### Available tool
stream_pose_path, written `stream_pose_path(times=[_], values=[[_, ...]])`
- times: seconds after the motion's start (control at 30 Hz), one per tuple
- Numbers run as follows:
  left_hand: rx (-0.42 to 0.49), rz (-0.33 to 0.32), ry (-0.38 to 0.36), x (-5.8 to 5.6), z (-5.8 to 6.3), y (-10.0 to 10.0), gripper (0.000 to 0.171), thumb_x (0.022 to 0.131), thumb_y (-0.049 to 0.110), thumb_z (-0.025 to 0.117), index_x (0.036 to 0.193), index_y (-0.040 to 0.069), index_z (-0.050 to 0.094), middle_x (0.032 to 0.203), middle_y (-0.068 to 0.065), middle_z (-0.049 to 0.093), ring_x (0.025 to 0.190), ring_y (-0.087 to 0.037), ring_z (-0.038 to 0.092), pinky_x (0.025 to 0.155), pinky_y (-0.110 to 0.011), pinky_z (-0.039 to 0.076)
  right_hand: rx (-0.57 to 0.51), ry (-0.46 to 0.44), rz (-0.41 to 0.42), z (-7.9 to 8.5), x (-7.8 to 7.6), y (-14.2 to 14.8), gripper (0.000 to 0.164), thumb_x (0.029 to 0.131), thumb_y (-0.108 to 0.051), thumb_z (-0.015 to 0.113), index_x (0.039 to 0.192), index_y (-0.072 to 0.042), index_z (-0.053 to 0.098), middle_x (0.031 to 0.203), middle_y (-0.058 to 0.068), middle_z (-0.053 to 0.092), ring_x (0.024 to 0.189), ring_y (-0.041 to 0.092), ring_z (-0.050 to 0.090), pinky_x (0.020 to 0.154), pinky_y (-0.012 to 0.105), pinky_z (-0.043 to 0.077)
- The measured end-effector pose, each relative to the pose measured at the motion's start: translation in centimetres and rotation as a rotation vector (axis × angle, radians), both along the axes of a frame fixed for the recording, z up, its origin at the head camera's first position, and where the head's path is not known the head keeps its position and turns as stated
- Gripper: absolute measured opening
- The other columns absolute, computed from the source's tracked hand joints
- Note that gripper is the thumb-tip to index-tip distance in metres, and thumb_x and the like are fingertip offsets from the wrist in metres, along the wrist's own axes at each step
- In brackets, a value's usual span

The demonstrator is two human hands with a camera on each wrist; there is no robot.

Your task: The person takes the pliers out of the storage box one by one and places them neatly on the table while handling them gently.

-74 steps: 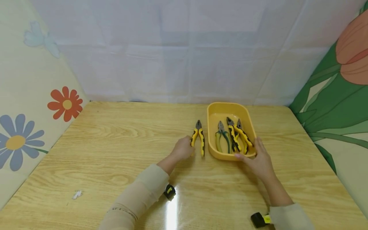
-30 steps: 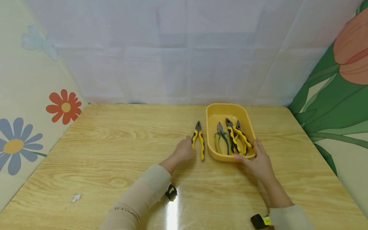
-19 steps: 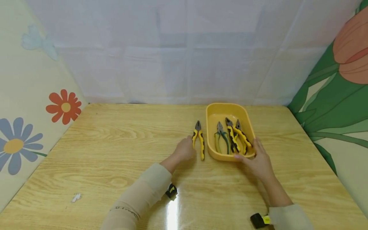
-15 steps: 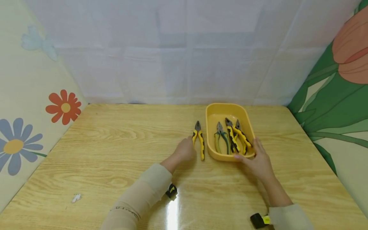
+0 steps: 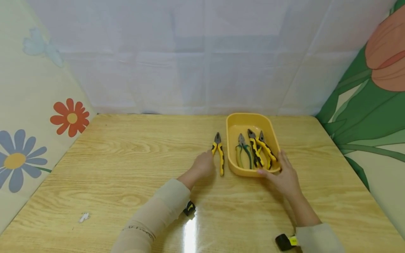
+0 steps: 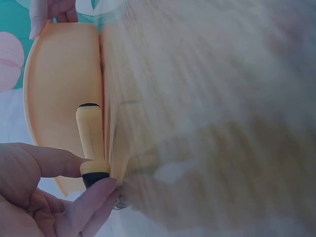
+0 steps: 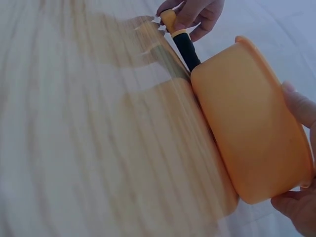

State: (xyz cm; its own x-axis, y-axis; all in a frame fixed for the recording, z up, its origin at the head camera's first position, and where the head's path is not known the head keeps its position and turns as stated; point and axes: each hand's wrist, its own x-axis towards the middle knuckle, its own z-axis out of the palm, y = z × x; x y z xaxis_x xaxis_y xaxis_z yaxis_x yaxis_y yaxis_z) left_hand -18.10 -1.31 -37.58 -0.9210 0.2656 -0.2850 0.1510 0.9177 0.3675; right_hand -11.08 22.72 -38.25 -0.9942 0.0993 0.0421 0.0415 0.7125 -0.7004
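Pliers [image 5: 222,163] with yellow-and-black handles lie on the table left of a yellow plastic bin [image 5: 250,120], jaws pointing away. My left hand [image 5: 202,165] pinches their left handle between thumb and fingers, as the left wrist view shows on the pliers' handle [image 6: 90,131]. My right hand [image 5: 286,181] holds the bin's near right corner, thumb at the front rim and fingers along the right side. In the bin lie green-handled pliers [image 5: 248,154] and, to their right, two overlapping yellow-and-black pliers [image 5: 257,151].
The wood-grain table [image 5: 133,151] meets a white cloth backdrop [image 5: 152,63] behind. Flower-printed panels stand at both sides. A small white scrap [image 5: 84,217] lies at the front left. Small black-and-yellow devices show by both sleeves.
The view has shifted slightly. My left hand stays at the pliers' left handle, and the pliers have turned a little. My right hand and the bin look unmoved.
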Motion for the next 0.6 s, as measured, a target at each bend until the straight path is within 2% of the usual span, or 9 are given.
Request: stream_pose_path(times=[0.2,0.5,0.6], values=[[-0.003,-0.003,0.003,0.09,0.18,-0.05,0.044,0.082,0.006,0.053,0.122,-0.006,0.037,0.097,-0.016,0.053,0.084,-0.022,0.051,0.07,-0.029,0.046,0.013,0.005,0.002,-0.22,-0.1,0.16,0.099,0.072,-0.046,0.064,0.136,-0.001,0.004,0.141,0.015,-0.004,0.124,0.042,0.003,0.097,0.055,0.01],[0.074,0.06,-0.085,-0.26,0.42,-0.16,0.055,0.081,0.006,0.056,0.129,-0.003,0.03,0.109,-0.017,0.05,0.084,-0.021,0.05,0.058,-0.024,0.045,0.029,0.011,-0.005,-0.23,-0.17,0.23,0.099,0.072,-0.047,0.064,0.136,0.0,0.005,0.141,0.016,-0.002,0.124,0.042,0.004,0.097,0.055,0.011],[0.088,0.055,-0.076,-0.36,0.23,-0.26,0.057,0.08,0.006,0.057,0.129,-0.003,0.03,0.111,-0.017,0.05,0.087,-0.021,0.049,0.064,-0.025,0.046,0.025,0.01,-0.004,-0.24,-0.15,0.24,0.1,0.072,-0.047,0.064,0.136,0.0,0.004,0.141,0.017,-0.002,0.124,0.041,0.003,0.097,0.055,0.01]])
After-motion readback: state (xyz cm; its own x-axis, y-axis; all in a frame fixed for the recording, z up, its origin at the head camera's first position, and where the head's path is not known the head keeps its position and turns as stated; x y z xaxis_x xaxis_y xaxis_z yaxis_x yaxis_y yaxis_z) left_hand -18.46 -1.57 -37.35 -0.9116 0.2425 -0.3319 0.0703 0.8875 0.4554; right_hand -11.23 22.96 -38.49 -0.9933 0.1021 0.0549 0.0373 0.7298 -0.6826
